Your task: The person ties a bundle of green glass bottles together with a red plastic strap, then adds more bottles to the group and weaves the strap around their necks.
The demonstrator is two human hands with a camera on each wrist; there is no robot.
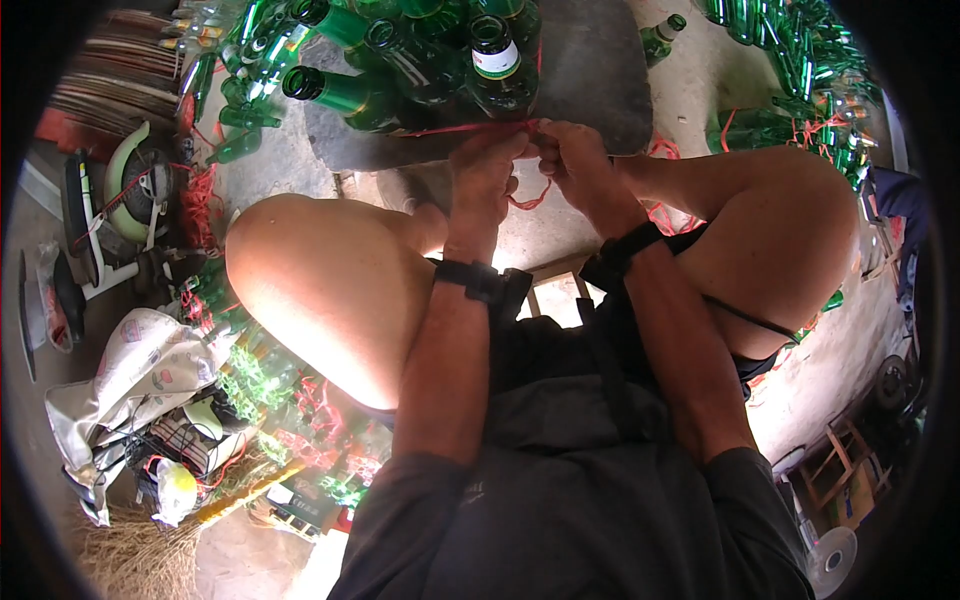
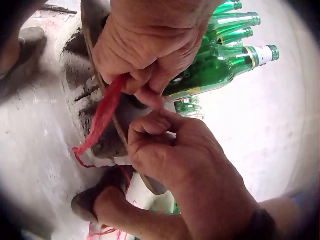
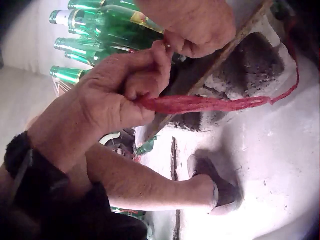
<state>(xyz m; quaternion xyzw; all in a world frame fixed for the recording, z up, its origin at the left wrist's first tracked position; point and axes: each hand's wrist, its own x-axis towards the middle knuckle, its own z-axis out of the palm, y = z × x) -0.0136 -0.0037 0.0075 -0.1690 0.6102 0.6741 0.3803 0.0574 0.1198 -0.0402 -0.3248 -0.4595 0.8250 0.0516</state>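
A bunch of green glass bottles stands on a dark slab, with red plastic twine running along the near side. My left hand has its fingers curled round the twine, and a flat red strip trails from that grip. Right beside it, at the slab's near edge, my right hand pinches with bent fingers close to the left fingertips. The bit of twine between those fingertips is mostly hidden. A loop of twine hangs below both hands.
Many more green bottles lie piled at the back right, others at the back left. Red twine tangles lie on the floor. My bent knees flank the slab. A patterned bag sits at the left.
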